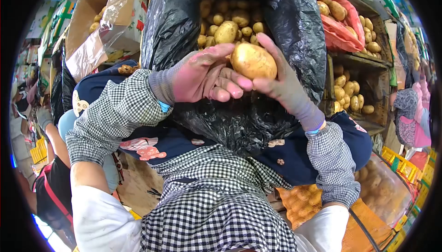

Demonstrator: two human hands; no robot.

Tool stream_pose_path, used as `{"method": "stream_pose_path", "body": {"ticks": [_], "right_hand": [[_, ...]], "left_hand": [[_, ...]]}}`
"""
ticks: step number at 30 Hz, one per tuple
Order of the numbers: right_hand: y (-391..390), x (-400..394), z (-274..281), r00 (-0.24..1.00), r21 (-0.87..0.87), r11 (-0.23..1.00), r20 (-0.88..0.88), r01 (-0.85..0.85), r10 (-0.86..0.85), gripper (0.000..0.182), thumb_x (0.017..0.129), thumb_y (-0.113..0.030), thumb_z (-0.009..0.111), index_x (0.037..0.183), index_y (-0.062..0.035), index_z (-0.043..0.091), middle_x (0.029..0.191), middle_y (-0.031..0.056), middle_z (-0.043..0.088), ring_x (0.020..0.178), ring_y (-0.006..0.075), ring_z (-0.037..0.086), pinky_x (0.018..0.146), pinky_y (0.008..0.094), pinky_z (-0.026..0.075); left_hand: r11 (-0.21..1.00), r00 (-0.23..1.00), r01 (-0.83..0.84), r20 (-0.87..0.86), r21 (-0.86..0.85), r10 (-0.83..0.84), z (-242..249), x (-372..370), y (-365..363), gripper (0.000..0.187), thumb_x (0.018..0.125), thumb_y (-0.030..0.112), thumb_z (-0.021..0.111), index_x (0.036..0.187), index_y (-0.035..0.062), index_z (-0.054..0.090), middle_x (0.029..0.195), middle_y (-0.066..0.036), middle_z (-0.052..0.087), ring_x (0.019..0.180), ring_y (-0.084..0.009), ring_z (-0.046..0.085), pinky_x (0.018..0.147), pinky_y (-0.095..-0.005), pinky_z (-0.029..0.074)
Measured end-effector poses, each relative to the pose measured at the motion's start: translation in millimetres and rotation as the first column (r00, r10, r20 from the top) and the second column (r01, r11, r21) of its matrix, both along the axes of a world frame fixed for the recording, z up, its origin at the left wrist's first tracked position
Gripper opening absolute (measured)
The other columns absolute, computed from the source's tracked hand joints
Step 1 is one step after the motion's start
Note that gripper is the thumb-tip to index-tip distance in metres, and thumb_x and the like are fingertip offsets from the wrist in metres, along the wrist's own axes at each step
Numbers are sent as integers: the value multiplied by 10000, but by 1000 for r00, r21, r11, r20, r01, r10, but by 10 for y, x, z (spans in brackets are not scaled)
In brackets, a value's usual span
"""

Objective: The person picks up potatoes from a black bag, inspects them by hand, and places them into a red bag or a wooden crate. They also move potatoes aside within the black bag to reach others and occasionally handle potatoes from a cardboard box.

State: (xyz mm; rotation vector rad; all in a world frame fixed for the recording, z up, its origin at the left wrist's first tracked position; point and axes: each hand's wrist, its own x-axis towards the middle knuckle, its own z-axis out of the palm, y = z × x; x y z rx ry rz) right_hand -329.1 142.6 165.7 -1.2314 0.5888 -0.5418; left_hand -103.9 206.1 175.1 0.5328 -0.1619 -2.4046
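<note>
My right hand (290,84), in a worn pink and grey glove, grips a large potato (254,61) between the thumb below and the fingers above. My left hand (198,74), gloved alike, is open with its palm turned up and its fingers loosely bent. Its fingertips reach right to the potato's left side. Both hands are above a container lined with a black plastic bag (175,26). Down inside it lie loose potatoes (226,32) of mixed sizes, partly hidden behind my hands.
An open cardboard box (85,44) stands at the left. To the right are a red bag (343,33) of potatoes and a wooden crate (384,93) holding several more. An orange mesh sack (301,206) lies at lower right. Another person (53,190) is at the far left.
</note>
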Motion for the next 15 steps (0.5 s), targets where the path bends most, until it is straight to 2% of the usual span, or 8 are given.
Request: {"method": "stream_pose_path", "body": {"ticks": [2, 4, 7, 8, 10, 12, 14, 15], "right_hand": [[18, -59, -5, 998, -81, 995, -36, -51, 48, 857, 804, -281, 789, 1460, -17, 305, 1420, 89, 411, 1302, 193, 410, 1088, 305, 331], [-2, -197, 56, 995, -36, 996, -51, 81, -82, 762, 826, -381, 739, 1406, -36, 386, 1333, 80, 492, 1233, 214, 486, 1038, 342, 403], [-200, -532, 172, 912, 332, 882, 124, 333, -391, 653, 848, -481, 667, 1343, -106, 465, 1276, 99, 538, 1150, 275, 554, 912, 411, 511], [-348, -699, 236, 871, 409, 835, 165, 367, -463, 611, 856, -518, 634, 1312, -137, 494, 1255, 110, 553, 1107, 305, 579, 841, 437, 553], [-657, -1066, 91, 600, 579, 539, 104, 612, -793, 542, 849, -507, 637, 1255, -164, 535, 1227, 124, 569, 1056, 345, 590, 735, 435, 585], [-969, -1612, -356, 368, 584, 305, 11, 753, -930, 535, 842, -481, 641, 1242, -137, 554, 1217, 136, 575, 1037, 352, 587, 736, 436, 597], [-1169, -2253, -782, 215, 793, -51, -226, 608, -950, 496, 849, -424, 636, 1223, -106, 569, 1239, 165, 561, 1077, 362, 574, 796, 488, 590], [-1217, -2580, -1053, 143, 779, -111, -250, 618, -958, 493, 868, -406, 611, 1239, -86, 553, 1238, 178, 558, 1111, 380, 552, 826, 486, 578]], "left_hand": [[995, 997, 51, -67, 83, -45, 39, -1, -3, 685, 1034, 472, 220, 1243, -143, 438, 990, -262, 675, 766, -291, 718, 626, -318, 628], [977, 965, 214, 164, -29, -206, 191, 4, -105, 673, 1026, 502, 222, 1353, -71, 355, 961, -250, 678, 759, -295, 715, 625, -326, 620], [865, 684, 387, 729, -320, -36, 206, 95, -486, 586, 1018, 484, 351, 1360, 9, 381, 954, -166, 667, 799, -231, 684, 673, -328, 574], [844, 429, 473, 903, -252, 29, 101, 130, -772, 487, 1018, 433, 398, 1262, 16, 463, 987, -143, 662, 772, -230, 678, 660, -329, 577], [920, 235, 316, 959, -231, 160, -857, 485, -1361, 406, 928, 347, 589, 1160, 16, 550, 1014, -133, 651, 819, -213, 661, 652, -306, 545], [942, -132, 334, 991, 35, 10, -1143, 436, -1653, 453, 836, 353, 661, 1154, 31, 632, 1010, -138, 653, 899, -232, 655, 729, -354, 545], [892, -304, 451, 943, 16, 136, -1912, 456, -1733, 460, 797, 335, 680, 1103, -8, 655, 1011, -171, 673, 900, -269, 664, 765, -365, 539], [822, -317, 548, 948, 151, 37, -1530, 238, -1694, 545, 770, 333, 707, 1154, -39, 604, 1079, -202, 638, 1013, -266, 623, 844, -360, 519]]}}
